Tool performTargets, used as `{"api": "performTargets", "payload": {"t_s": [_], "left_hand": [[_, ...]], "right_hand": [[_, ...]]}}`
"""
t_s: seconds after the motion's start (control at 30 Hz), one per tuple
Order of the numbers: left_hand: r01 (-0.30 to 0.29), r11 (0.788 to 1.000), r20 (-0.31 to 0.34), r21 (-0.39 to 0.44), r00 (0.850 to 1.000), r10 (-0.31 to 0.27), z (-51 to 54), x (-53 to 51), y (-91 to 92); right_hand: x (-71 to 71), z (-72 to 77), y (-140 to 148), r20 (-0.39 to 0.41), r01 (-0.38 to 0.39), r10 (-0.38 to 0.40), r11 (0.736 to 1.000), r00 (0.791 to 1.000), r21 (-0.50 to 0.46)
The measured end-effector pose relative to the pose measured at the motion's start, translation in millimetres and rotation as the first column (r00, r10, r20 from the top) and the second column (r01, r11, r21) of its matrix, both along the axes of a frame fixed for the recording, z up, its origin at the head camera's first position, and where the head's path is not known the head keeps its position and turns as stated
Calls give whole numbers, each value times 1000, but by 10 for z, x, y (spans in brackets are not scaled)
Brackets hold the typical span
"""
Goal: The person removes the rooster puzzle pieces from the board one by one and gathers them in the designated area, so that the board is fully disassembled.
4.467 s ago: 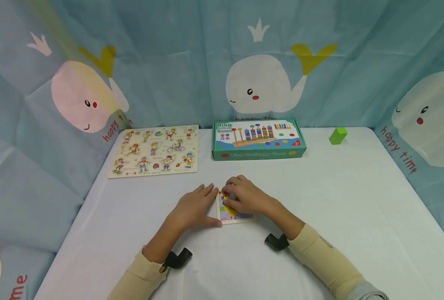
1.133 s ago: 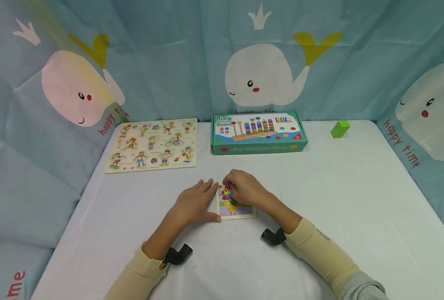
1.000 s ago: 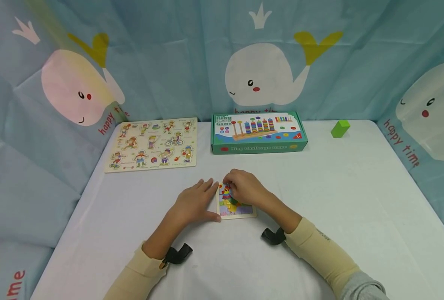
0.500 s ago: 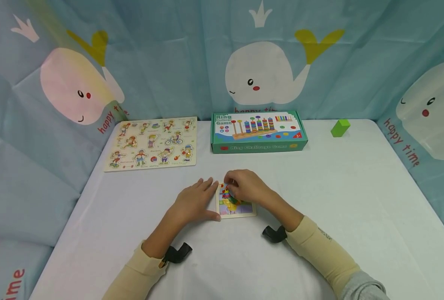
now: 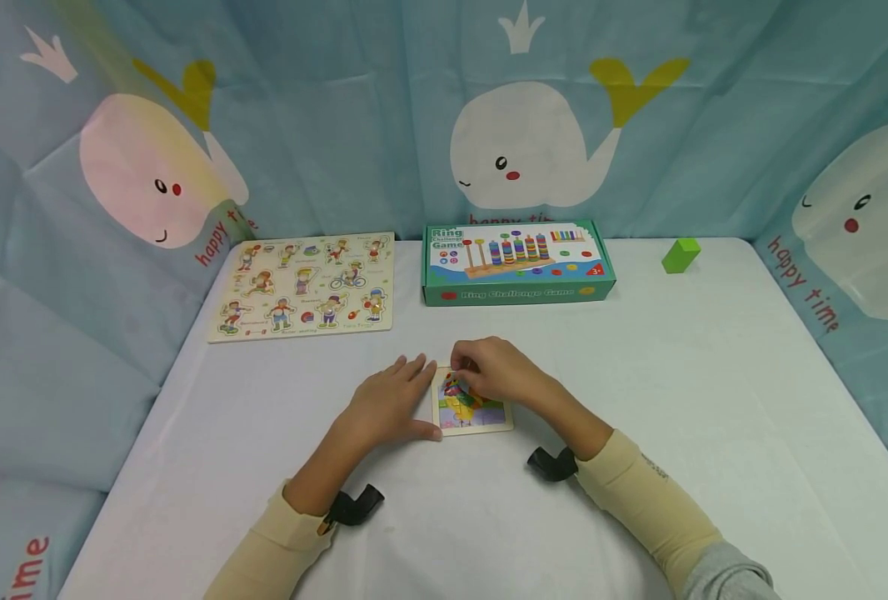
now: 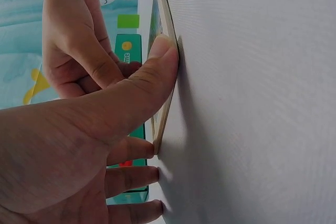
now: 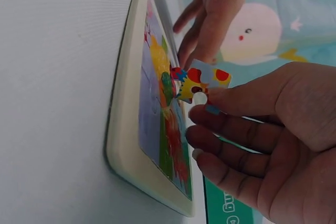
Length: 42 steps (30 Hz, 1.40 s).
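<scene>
A small jigsaw puzzle in a pale wooden frame [image 5: 477,432] lies on the white table between both hands. My left hand [image 5: 387,408] rests along the frame's left side, its fingers fairly straight; in the left wrist view the thumb [image 6: 152,72] presses the frame's edge. Above the puzzle, my right hand [image 5: 500,371] pinches a jigsaw piece [image 7: 197,80] between thumb and index finger. This piece carries a colourful bird's head and is tilted up, clear of the frame in the right wrist view. Part of the puzzle's upper right is hidden under the right hand in the head view.
A larger wooden puzzle board [image 5: 305,287] with printed children lies at the back left. At the back middle is a green Ring Challenge Game box [image 5: 519,265]. A green block [image 5: 680,256] stands at the back right. A whale-print curtain [image 5: 384,150] hangs behind the table.
My right hand has turned slightly and shifted a little right, tilting the pinched jigsaw piece. My left hand stays at the frame's edge. The head view has shifted slightly.
</scene>
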<state>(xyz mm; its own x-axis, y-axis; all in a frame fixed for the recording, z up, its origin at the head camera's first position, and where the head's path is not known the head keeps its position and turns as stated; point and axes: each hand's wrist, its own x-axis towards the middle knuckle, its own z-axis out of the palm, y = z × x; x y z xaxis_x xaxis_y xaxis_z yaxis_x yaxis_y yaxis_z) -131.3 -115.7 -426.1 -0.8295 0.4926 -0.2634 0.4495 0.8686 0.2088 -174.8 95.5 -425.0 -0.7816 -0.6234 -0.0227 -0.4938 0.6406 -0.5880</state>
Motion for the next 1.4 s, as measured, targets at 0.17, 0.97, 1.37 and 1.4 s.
{"api": "performTargets", "payload": {"t_s": [0.17, 0.97, 1.37, 1.4], "left_hand": [[-3, 1000, 3, 2, 1000, 3, 18, -3, -6], [-28, 999, 22, 38, 999, 27, 24, 17, 2], [-17, 999, -7, 39, 1000, 17, 3, 19, -14], [-17, 999, -6, 39, 1000, 17, 2, 18, -10]], "right_hand": [[-11, 27, 6, 11, -13, 13, 999, 1000, -35], [-233, 131, 622, 158, 132, -119, 988, 980, -75], [-338, 172, 1113, 272, 181, -199, 979, 942, 89], [-342, 167, 1117, 275, 185, -203, 979, 940, 91]]}}
